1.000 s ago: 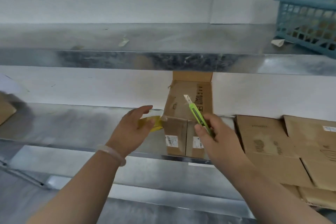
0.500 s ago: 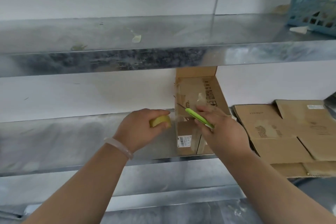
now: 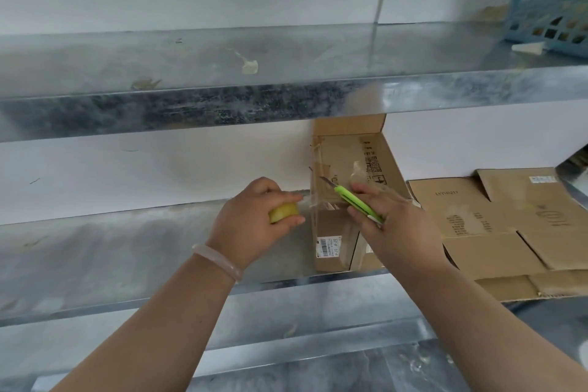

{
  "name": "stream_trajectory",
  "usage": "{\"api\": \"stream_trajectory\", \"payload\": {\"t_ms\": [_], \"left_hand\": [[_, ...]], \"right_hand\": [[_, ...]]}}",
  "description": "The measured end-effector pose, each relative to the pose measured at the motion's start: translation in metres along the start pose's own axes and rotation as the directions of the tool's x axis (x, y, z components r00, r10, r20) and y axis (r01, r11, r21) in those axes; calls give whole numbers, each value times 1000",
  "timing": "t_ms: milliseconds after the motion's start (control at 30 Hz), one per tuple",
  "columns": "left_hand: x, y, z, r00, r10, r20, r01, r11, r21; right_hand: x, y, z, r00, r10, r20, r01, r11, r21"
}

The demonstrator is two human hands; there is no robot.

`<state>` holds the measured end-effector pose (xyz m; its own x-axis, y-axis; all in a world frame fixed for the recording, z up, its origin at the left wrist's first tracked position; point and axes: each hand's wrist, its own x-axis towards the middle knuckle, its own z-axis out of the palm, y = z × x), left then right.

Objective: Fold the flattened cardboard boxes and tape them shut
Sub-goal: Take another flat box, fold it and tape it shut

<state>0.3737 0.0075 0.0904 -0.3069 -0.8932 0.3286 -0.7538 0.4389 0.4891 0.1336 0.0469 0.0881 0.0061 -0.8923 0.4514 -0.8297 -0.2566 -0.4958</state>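
Observation:
A folded cardboard box [image 3: 331, 232] stands on the middle metal shelf [image 3: 95, 251], its back flap [image 3: 350, 126] raised against the wall. My left hand [image 3: 251, 223] grips a yellow tape roll [image 3: 283, 212] just left of the box, with a clear strip of tape stretched from the roll to the box's top left edge. My right hand [image 3: 388, 223] holds a green utility knife [image 3: 356, 203] over the box top, its blade pointing left toward the stretched tape.
Several flattened cardboard boxes [image 3: 496, 226] lie stacked on the same shelf to the right. The upper metal shelf [image 3: 222, 102] overhangs the box and carries a blue plastic basket [image 3: 550, 6] at the far right. A lower metal ledge [image 3: 286, 360] runs below my arms.
The knife swung from pointing up to lying across the box top with its blade toward the tape. My left hand closed round the roll and drew nearer the box.

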Motion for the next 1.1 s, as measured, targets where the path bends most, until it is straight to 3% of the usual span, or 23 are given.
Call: {"api": "stream_trajectory", "payload": {"t_ms": [200,467,633,733,967,1100], "left_hand": [[9,0,-8,994,-35,107,12,978,208],[28,-4,-12,947,-130,294,42,957,286],[21,-8,-20,975,-8,220,-45,971,233],[14,-17,-25,956,124,264,-172,971,166],[17,-11,-14,959,3,283,-65,975,211],[15,-9,-14,979,74,192,-98,988,117]], "right_hand": [[2,4,3,1000,18,-10,-18,1000,15],[1,7,5,1000,14,6,-14,998,56],[3,11,4,1000,18,24,-19,998,64],[4,12,4,999,33,23,-35,997,68],[3,10,6,1000,23,6,-23,998,59],[3,11,6,999,40,-7,-39,995,95]]}}
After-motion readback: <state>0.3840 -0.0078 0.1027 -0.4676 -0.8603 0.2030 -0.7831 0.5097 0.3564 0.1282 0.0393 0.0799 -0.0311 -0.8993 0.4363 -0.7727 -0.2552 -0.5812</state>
